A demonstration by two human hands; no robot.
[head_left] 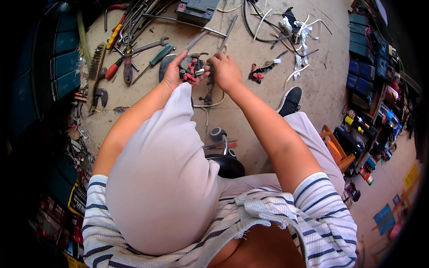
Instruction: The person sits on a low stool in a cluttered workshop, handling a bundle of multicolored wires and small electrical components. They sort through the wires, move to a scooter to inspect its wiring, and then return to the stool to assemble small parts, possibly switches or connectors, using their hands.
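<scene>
My left hand (173, 73), just above my raised knee, is closed around a small cluster of red and black parts (191, 73) with metal pieces among them. Beside it, my right hand (225, 73) has its fingers curled down over something I cannot make out, near a thin pale cable (216, 104). A bit to the right, a small bundle of red and black pieces (258, 72) lies on the floor, along with tangled wires (263, 24) and crumpled foil (302, 33).
Wrenches, screwdrivers, pliers and a wire brush (96, 69) lie at upper left; a grey battery (194, 9) at the top. A black wheeled stool (225, 164) is between my legs. My shoe (289, 100) is at right. Stacked batteries (359, 62) and shelved items line both sides.
</scene>
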